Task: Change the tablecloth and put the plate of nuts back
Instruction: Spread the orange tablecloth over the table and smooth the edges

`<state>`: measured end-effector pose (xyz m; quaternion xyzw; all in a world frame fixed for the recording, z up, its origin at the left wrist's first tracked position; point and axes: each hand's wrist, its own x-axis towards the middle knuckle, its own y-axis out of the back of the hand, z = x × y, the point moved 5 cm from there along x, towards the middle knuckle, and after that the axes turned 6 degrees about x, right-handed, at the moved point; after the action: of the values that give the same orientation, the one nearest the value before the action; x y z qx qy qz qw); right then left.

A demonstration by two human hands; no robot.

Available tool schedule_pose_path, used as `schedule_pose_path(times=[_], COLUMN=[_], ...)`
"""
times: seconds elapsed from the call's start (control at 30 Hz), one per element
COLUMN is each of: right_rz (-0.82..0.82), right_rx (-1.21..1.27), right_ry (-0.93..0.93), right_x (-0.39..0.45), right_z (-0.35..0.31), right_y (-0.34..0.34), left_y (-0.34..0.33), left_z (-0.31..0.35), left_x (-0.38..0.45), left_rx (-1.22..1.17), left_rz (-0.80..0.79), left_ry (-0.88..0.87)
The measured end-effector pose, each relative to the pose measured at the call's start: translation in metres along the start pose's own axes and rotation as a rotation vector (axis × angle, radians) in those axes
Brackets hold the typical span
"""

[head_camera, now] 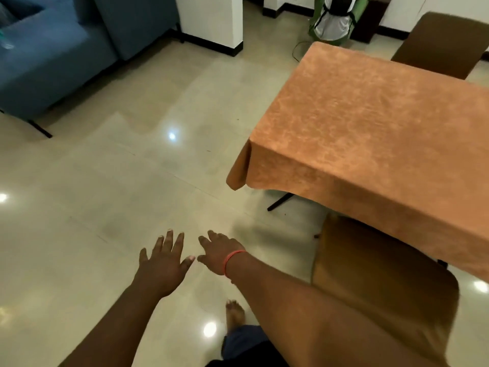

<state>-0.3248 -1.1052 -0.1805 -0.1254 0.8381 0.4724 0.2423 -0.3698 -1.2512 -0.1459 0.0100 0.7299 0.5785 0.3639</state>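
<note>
No plate, no nuts in view; nothing resting on the orange tablecloth [370, 133], spread flat over the table at right of frame, its near-left corner hanging in a fold, its near edge draped down over the chair [383, 282] at lower right; one dark table leg [280, 202] showing under the cloth edge. Left hand [162, 263] low at centre, fingers spread wide, holding nothing; right hand [221, 254] just beside it, fingers loosely extended, holding nothing, a pink band [232, 259] on the wrist; thumb tips nearly touching, both hands above bare floor [119, 181], well apart from the cloth. Bare foot [235, 313] at bottom centre. Wide open tiled floor across left and middle of frame; blue sofa [53, 49] at upper left; second chair [442, 46] at upper right behind the table; green and white backpack [334, 19] against the wall at top.
</note>
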Motion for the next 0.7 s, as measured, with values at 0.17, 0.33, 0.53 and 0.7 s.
schedule_pose_path(times=[0.17, 0.33, 0.53, 0.7], right_rz=[0.069, 0.119, 0.141, 0.239], right_rx=[0.058, 0.123, 0.201, 0.301], right_ry=[0.021, -0.079, -0.293, -0.401], right_x=[0.101, 0.201, 0.293, 0.356], right_z=[-0.035, -0.033, -0.016, -0.008], right_y=[0.072, 0.135, 0.203, 0.270], left_y=[0.071, 0.129, 0.203, 0.276], left_z=[-0.061, -0.097, -0.126, -0.136], left_x=[0.098, 0.215, 0.353, 0.468], left_rx=[0.023, 0.078, 0.162, 0.281], left_rz=[0.021, 0.020, 0.006, 0.012], left_ry=[0.013, -0.097, -0.292, -0.381])
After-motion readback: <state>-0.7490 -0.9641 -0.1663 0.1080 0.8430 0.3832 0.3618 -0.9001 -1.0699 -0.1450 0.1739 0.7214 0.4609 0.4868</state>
